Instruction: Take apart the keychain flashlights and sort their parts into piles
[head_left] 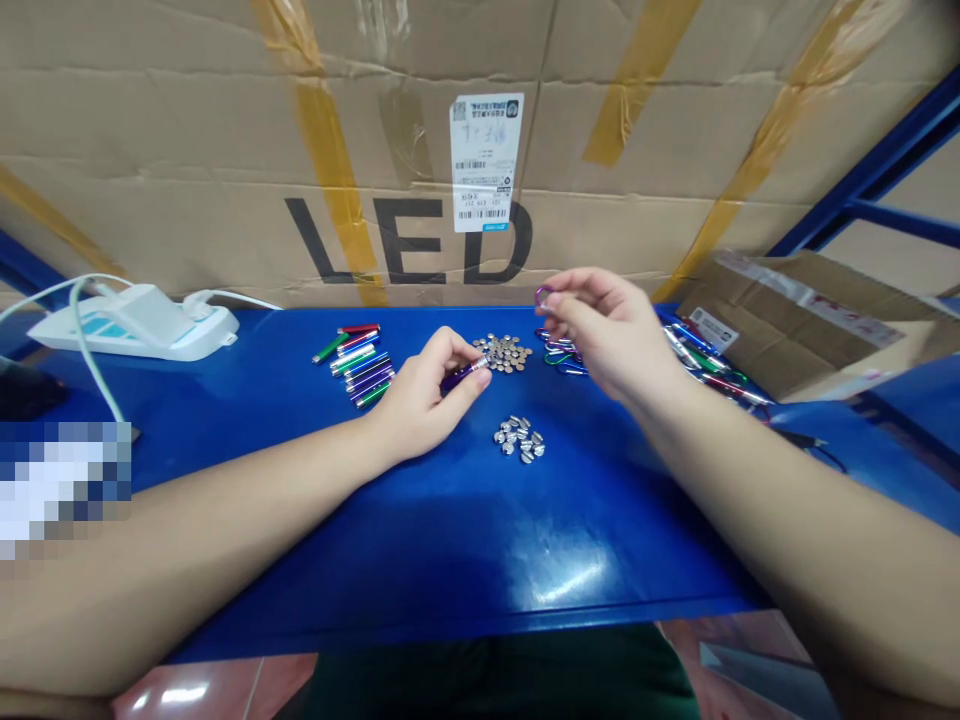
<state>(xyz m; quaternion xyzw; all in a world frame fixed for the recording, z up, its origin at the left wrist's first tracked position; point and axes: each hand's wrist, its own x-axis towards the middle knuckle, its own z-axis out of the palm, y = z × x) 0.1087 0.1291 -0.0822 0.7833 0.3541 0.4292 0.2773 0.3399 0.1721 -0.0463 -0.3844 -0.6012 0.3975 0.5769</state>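
My left hand (431,395) rests on the blue shelf (465,540) and pinches a small purple flashlight tube (463,375) between thumb and fingers. My right hand (607,330) is raised a little above the shelf, fingers closed on a purple carabiner clip (543,297). Under it lies a heap of coloured carabiners (562,355). Between the hands sits a pile of button cells (504,352). A smaller pile of silver end caps (519,439) lies nearer to me. A row of coloured flashlight tubes (360,365) lies to the left of my left hand.
A large cardboard box marked LED (420,150) walls off the back. A white power strip (142,322) with cables sits at the far left. At the right, finished flashlights with clips (705,365) lie beside an open carton (795,320). Blue rack posts (870,170) rise on the right.
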